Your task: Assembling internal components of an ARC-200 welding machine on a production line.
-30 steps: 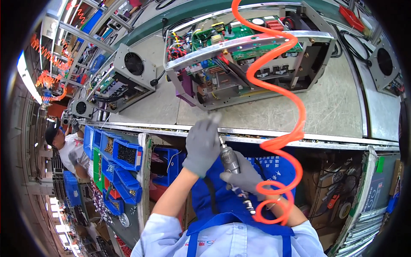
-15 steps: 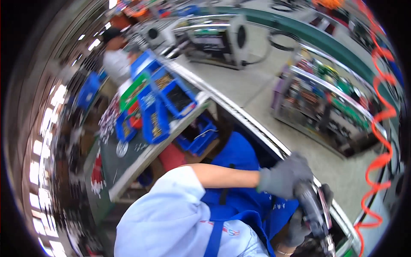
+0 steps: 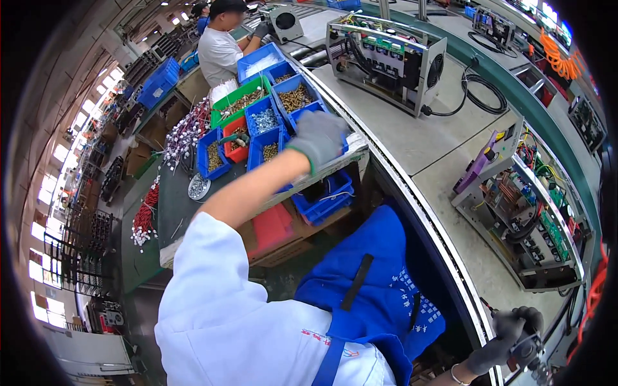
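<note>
My left hand (image 3: 318, 136), in a grey glove, reaches out to the left and hovers over a blue parts bin (image 3: 302, 116) on a shelf. Its fingers curl down into the bin, and whether they hold anything is hidden. My right hand (image 3: 505, 341), in a dark glove, sits at the lower right by the bench edge and grips a power screwdriver (image 3: 529, 352). An open metal chassis (image 3: 515, 206) with circuit boards and wiring lies on the workbench (image 3: 425, 148) to the right, above my right hand.
Several blue bins (image 3: 265, 121) of screws, a green bin (image 3: 241, 103) and a red bin (image 3: 235, 138) fill the shelf. A second chassis (image 3: 386, 55) and a black cable coil (image 3: 484, 90) lie farther along. A co-worker (image 3: 222, 42) stands beyond the bins. An orange coiled hose (image 3: 592, 293) hangs at right.
The view has swung left. My left hand has left the screwdriver and stretched out to the blue bins. My right hand still holds the screwdriver low at the right.
</note>
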Demonstrator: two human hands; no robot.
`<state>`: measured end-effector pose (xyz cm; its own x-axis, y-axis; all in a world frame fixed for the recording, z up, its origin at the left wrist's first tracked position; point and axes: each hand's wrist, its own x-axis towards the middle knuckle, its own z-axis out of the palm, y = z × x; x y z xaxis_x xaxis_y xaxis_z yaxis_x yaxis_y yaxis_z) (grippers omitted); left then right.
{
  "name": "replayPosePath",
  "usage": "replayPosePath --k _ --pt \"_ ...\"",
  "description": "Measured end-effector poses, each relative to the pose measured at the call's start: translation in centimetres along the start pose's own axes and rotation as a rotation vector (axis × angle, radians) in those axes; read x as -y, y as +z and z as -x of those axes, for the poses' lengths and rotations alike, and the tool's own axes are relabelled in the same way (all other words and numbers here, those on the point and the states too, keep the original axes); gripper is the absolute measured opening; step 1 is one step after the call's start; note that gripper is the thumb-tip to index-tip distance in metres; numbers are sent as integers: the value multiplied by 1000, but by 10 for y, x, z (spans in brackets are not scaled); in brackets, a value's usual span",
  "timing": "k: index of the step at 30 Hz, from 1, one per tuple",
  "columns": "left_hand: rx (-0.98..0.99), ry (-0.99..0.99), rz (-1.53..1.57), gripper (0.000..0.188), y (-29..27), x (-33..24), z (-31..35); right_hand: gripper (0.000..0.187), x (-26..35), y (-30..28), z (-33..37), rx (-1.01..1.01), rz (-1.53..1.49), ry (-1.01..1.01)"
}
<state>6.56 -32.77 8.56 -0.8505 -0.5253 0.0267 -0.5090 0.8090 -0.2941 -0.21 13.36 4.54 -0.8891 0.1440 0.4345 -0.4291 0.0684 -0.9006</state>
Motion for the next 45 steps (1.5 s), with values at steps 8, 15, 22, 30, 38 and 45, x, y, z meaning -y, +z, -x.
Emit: replayPosePath --k 8,15,22,30,38,45 --pt "250 179 47 27 73 61 -55 18 -43 0 -28 -15 119 160" --pt "45 139 159 18 93 89 -66 23 -11 15 -27 31 -58 175" --pt "220 -18 196 17 53 79 -54 30 -16 0 -18 -14 -153 274" --pt "483 171 2231 34 -19 -75 4 39 50 21 -50 -14 -413 -119" --pt "1270 157 2522 29 -61 -238 39 41 89 36 -70 80 -722 -414" --pt "1336 59 2485 24 -71 -253 46 43 82 30 -65 55 -711 -466"
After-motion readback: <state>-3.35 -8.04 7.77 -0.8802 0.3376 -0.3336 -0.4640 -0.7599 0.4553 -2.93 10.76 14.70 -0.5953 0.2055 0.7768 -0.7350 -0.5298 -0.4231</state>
